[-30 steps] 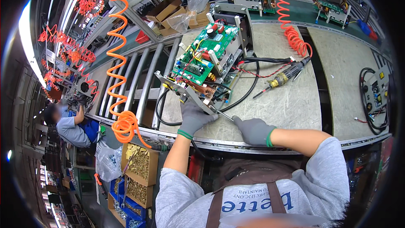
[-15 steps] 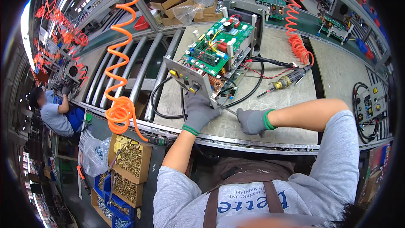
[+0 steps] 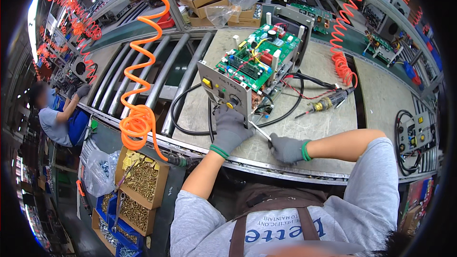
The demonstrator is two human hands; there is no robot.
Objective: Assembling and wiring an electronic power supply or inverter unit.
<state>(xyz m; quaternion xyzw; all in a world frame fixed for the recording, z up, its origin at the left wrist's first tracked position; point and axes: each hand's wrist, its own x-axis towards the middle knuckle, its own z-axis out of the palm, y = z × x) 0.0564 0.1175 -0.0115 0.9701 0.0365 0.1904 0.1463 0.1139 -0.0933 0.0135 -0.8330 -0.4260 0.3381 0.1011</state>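
An opened electrical unit (image 3: 257,62) stands on the bench, with green circuit boards, wires and a copper coil behind its upright grey front panel (image 3: 220,84). My left hand (image 3: 232,127), in a grey glove with a green cuff, grips the panel's lower part below the black and yellow knob (image 3: 232,103); some of its fingertips are hidden. My right hand (image 3: 288,149), gloved alike, is closed round a slim silver hand tool (image 3: 260,132). The tool's far end meets the panel's lower right corner, beside my left hand; its exact kind is unclear.
A yellow and dark power screwdriver (image 3: 326,103) lies right of the unit, by a red coiled hose (image 3: 342,66). Black cables (image 3: 178,123) loop around the unit. An orange coiled hose (image 3: 138,126) hangs left, over boxes of screws (image 3: 140,181). Another person (image 3: 62,116) works far left.
The view has shifted, so the bench and unit appear slightly farther right and lower. Both hands keep their holds, and the silver tool now slants more steeply.
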